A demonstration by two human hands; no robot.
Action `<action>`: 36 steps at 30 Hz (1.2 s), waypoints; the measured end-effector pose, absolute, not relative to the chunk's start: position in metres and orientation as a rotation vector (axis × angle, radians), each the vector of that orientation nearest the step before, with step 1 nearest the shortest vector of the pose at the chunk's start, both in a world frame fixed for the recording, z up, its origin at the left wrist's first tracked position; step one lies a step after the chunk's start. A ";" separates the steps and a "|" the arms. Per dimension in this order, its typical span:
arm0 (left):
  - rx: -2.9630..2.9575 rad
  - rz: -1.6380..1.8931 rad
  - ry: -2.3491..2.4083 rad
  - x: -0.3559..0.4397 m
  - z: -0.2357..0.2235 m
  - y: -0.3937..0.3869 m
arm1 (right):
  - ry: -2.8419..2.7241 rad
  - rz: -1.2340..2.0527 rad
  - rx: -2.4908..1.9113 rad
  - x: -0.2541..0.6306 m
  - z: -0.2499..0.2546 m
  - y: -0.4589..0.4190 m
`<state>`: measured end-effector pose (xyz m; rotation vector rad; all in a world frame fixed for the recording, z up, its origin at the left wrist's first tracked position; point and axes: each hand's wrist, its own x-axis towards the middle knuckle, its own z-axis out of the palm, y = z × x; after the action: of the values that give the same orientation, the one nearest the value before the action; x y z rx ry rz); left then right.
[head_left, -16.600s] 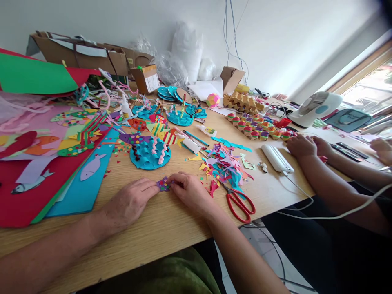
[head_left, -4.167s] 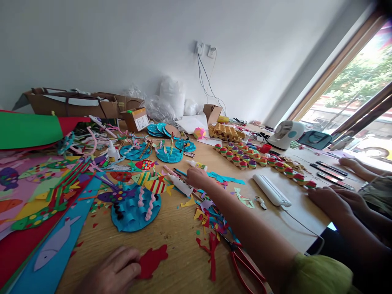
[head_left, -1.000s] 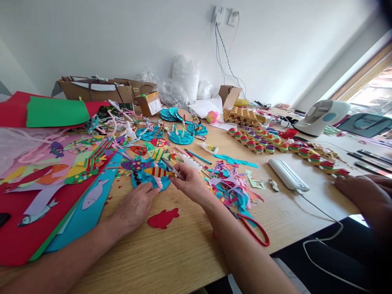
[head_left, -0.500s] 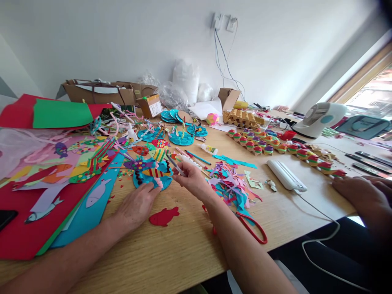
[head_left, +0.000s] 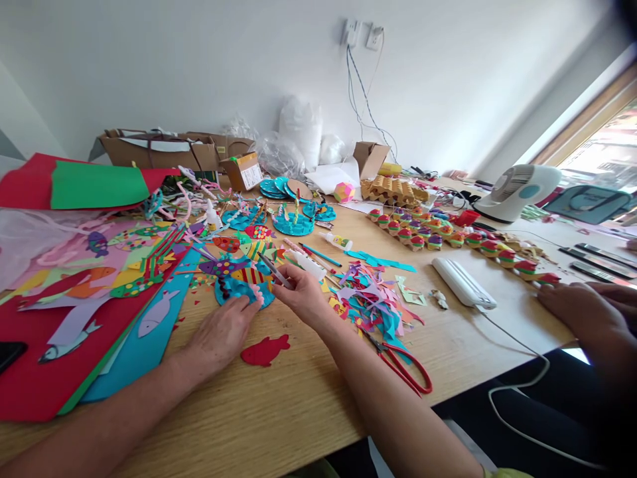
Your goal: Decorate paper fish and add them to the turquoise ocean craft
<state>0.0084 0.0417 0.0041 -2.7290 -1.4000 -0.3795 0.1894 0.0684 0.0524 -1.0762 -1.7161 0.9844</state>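
Observation:
My left hand lies at the near edge of a blue disc, fingers closed on its rim beside a pink fuzzy strip. Over the disc's right side, my right hand pinches a slim grey pen, its tip pointing up and left. On and just behind the disc are a yellow-and-red striped paper fish and a purple dotted fish. A red paper fish lies flat on the table between my forearms.
Red-handled scissors lie beside my right forearm, near paper scraps. Coloured sheets cover the left side. Further right are a white power bank, painted egg-carton strips and another person's hand.
My right hand and the pen have shifted slightly left over the disc. The scissors show more fully beside my forearm. My left hand stays in place.

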 end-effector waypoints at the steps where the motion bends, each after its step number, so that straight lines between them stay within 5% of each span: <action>1: -2.728 -0.378 -1.396 0.008 0.004 0.042 | -1.722 0.936 -1.080 0.188 0.050 0.069; 36: -2.807 -0.386 -1.286 -0.001 0.001 0.032 | -1.798 0.602 -1.109 0.184 0.049 0.066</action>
<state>-0.0005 0.0315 0.0007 -2.8066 -1.2856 -0.3861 0.1843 0.0660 0.0490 -1.1093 -1.7980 0.6023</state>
